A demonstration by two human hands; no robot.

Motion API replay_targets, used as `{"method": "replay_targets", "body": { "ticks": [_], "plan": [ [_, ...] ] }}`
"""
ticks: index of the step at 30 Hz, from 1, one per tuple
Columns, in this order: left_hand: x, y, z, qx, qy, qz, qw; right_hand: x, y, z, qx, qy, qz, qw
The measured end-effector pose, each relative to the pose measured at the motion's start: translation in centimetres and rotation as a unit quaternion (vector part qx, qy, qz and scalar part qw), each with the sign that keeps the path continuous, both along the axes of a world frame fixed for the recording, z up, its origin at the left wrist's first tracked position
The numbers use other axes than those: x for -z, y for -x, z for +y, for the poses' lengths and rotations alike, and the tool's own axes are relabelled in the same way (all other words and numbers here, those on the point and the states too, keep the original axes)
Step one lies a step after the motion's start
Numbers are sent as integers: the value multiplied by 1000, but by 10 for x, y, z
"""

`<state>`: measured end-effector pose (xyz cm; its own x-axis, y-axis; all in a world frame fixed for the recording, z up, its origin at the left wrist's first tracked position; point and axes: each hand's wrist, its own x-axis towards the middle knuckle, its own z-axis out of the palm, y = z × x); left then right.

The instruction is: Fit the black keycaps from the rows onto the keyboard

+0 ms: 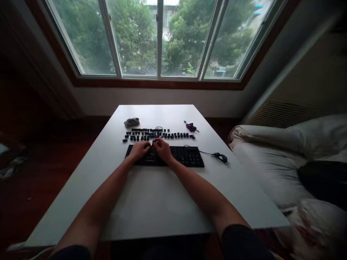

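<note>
Curled fingers bring the left hand [140, 148] and right hand [163, 150] close together at the far side of the keyboard; they hide whatever may be between them, so I cannot tell whether either grips anything. Under everything is the white table [151, 202]. On it the keyboard [187, 153] lies with its long axis running left to right, roughly crosswise to the reaching forearms. Its left part and middle sit beneath the hands, the left hand nearer its left end, the right hand over the middle, with the right end uncovered. From that end, a cord [220, 156] leads to a bundle on the right. Smallest are the loose black keys [176, 135], in rows roughly parallel to the keyboard, just beyond the fingertips; the right hand's reach slightly nearer them.
</note>
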<state>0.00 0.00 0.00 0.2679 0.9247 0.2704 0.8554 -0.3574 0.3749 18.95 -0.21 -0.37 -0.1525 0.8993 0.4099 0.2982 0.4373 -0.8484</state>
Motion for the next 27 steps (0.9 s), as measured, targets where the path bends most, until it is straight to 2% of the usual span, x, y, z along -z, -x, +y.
{"method": "replay_targets", "body": {
  "ticks": [8,15,20,27],
  "plan": [
    [3,0,1,2,-11,3,1000,-4,-6,3,-7,-18,-42,999],
    [2,-1,2,2,-14,2,1000,-3,-10,8,-77,-2,-25,997],
    [1,-1,1,4,-18,2,1000,-4,-11,8,-91,22,-19,995],
    [-1,-1,1,-2,-13,16,1000,-11,-11,-2,-134,-80,-103,982]
  ]
}}
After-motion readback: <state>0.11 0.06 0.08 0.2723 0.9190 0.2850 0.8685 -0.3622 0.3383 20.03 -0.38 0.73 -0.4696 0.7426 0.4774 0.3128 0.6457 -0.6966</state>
